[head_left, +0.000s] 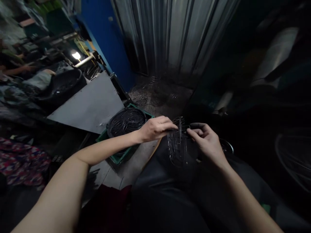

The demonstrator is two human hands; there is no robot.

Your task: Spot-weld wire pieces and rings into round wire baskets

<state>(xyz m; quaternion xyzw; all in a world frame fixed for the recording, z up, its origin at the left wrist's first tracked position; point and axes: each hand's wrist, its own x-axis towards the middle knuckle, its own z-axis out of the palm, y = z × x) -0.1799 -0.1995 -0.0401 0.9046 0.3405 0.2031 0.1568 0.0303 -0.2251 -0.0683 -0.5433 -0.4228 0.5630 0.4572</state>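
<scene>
Here's the wire bundle [180, 136], squarely between the fingers: left hand [155, 128] curled at one side, right hand [209, 140] narrowed at the other, actual grip impossible to tell!

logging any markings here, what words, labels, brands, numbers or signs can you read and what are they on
No readable text anywhere.
Blue panel: one pale mark, too small to tell if lettering.
Metal wire pieces, green crate: no lettering visible.
</scene>
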